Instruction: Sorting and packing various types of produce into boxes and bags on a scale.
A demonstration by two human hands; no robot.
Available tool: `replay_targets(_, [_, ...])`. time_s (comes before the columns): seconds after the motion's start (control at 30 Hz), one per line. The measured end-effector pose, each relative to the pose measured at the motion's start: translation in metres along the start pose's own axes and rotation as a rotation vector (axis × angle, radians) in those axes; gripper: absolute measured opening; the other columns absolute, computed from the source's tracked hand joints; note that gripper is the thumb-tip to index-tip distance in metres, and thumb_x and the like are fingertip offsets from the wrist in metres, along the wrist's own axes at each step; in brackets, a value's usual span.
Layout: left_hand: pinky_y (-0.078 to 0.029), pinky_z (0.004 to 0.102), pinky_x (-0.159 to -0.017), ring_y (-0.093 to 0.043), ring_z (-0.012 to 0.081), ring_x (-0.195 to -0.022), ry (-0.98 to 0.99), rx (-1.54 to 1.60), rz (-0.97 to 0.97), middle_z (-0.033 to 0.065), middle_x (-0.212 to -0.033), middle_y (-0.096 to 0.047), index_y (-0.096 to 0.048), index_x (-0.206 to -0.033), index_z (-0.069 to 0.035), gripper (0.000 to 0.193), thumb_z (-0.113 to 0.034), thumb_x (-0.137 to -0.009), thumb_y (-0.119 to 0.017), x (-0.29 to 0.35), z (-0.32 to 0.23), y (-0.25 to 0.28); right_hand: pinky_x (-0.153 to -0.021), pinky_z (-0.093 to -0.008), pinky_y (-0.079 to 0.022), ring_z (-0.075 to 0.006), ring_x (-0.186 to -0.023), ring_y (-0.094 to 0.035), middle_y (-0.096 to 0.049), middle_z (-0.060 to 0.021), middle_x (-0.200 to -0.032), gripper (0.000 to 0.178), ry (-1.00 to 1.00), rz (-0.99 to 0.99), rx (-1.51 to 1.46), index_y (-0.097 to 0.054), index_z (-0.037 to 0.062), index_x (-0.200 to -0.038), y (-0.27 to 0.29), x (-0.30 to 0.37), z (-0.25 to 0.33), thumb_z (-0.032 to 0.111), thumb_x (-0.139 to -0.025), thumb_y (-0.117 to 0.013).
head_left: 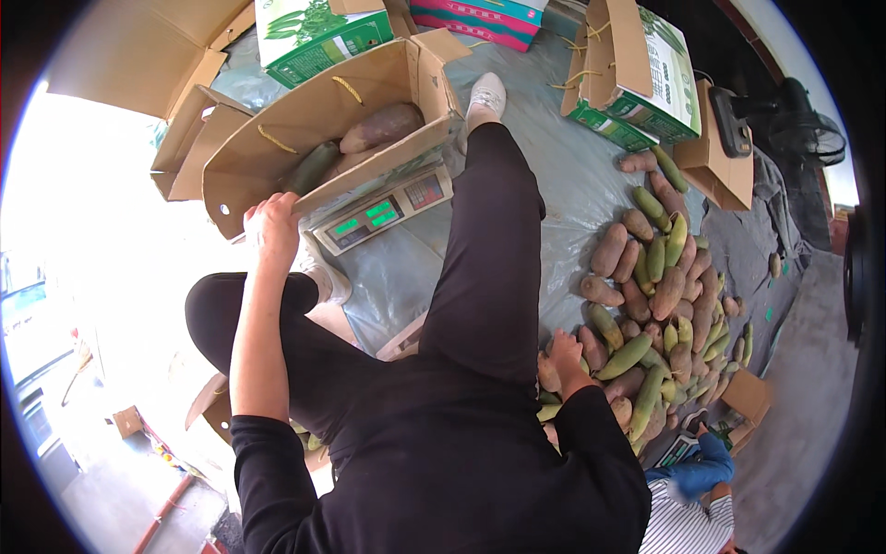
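At the near left corner of an open cardboard box [323, 189], my left hand [272, 223] is closed over the rim. Inside the box lie a dark green radish-like root [314, 168] and a large brown-pink root [381, 127]. Beneath it sits a weighing scale [383, 214] with lit green displays. My right hand [567, 362] reaches into the left edge of a heap of green and brown-pink roots [651, 286]. Its fingers are curled, beside a brown-pink root [548, 375]; whatever they hold is hidden.
Green-and-white cartons [323, 42] stand at the back, with another carton [637, 74] at the far right and pink boxes [475, 23] between. Plastic sheeting [526, 102] covers the floor. A black fan [803, 125] stands far right. Another person [692, 503] is at lower right.
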State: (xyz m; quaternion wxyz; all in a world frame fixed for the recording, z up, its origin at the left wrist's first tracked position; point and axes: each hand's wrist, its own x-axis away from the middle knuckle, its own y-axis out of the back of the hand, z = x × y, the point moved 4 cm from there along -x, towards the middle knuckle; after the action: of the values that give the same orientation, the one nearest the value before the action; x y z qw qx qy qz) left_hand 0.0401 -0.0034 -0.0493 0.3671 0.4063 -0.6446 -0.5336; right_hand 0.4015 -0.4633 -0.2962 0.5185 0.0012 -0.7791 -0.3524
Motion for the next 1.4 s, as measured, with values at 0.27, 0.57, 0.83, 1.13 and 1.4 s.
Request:
replay_targets(0.27, [-0.040,0.0417,-0.086,-0.059,0.0281,-0.093,0.012,-0.012,0.005,0.0093,-0.089,-0.063,-0.064,-0.092,-0.008,0.021,-0.002,-0.073,-0.061,0.004,-0.003,0.002,-0.089,-0.0436,-0.044,-0.0271,-0.111,-0.052,-0.055,-0.0046,-0.116,0.045,-0.004,-0.307,-0.026,-0.052,0.0140,-0.107,0.029,0.015,-0.025,0.018,-0.068,-0.073])
replay_targets(0.57, [-0.040,0.0426,-0.084,-0.059,0.0276,-0.091,-0.018,0.018,-0.019,0.0085,-0.084,-0.062,-0.063,-0.087,-0.009,0.016,-0.001,-0.075,-0.056,0.004,-0.002,-0.001,-0.085,-0.0305,-0.043,-0.0193,-0.099,-0.053,-0.055,-0.0076,-0.105,0.055,0.130,-0.812,-1.202,-0.048,0.0011,-0.113,0.138,0.005,-0.061,-0.002,-0.065,-0.075])
replay_targets(0.83, [-0.040,0.0443,-0.081,-0.060,0.0287,-0.089,-0.066,0.052,-0.093,0.0097,-0.081,-0.061,-0.061,-0.083,-0.007,0.011,-0.001,-0.076,-0.056,0.007,-0.002,0.002,-0.091,-0.0301,-0.044,-0.0194,-0.106,-0.052,-0.049,-0.0118,-0.117,0.051,0.616,-1.156,-1.457,-0.043,-0.0030,-0.121,0.369,0.115,0.009,-0.003,-0.076,-0.067])
replay_targets(1.13, [-0.041,0.0443,-0.081,-0.060,0.0286,-0.090,-0.046,0.029,-0.042,0.0092,-0.084,-0.062,-0.061,-0.086,-0.007,0.010,-0.003,-0.077,-0.057,0.004,-0.002,0.001,-0.093,-0.0308,-0.042,-0.0175,-0.105,-0.053,-0.055,-0.0110,-0.113,0.047,1.263,-1.002,-1.625,-0.046,-0.0023,-0.119,0.489,0.178,0.135,-0.001,-0.078,-0.068])
replay_targets(1.4, [-0.041,0.0448,-0.082,-0.060,0.0285,-0.092,-0.047,0.017,-0.019,0.0093,-0.086,-0.062,-0.062,-0.089,-0.008,0.014,-0.003,-0.076,-0.059,0.005,-0.001,0.001,-0.079,-0.0288,-0.049,-0.0157,-0.089,-0.057,-0.058,-0.0092,-0.100,0.054,1.149,-0.650,-1.565,-0.049,-0.0008,-0.111,0.466,0.116,0.277,0.009,-0.067,-0.079])
